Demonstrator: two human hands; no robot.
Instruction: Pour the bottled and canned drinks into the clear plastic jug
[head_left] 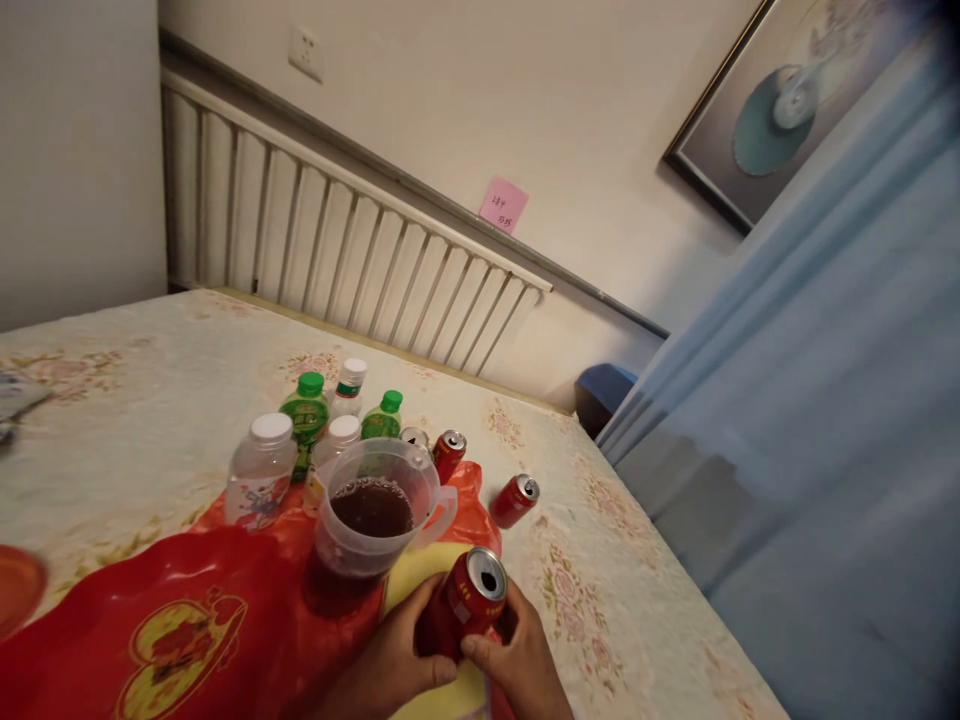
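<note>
A: Grip?

B: Left hand [401, 650] and right hand [523, 650] closed on one red can [466, 608], one from each side, thumbs on the face towards the wearer. Fingers behind it mostly hidden.

A: Position?

B: Held on the near part of the table [600, 590], inboard of its right edge, beside the pitcher [339, 552] and not over the pitcher's mouth. Can touching pitcher or not: cannot tell.

A: Done so far?

B: Held can's top shows a dark opening. Two spare cans [512, 502], farther towards the table's far edge, also look opened. Pitcher holds dark liquid [373, 508], level below the rim. Its source is not shown.

A: Left to do?

B: Judgement only: opening looks complete for these cans. Contents of the held one cannot be seen, so whether it is finished with is undecided. Green-capped bottles [306, 408] and white-capped bottles [259, 475], beyond the pitcher towards the far edge, all wear caps; probably unused. Overall stage: partway, at a guess.
</note>
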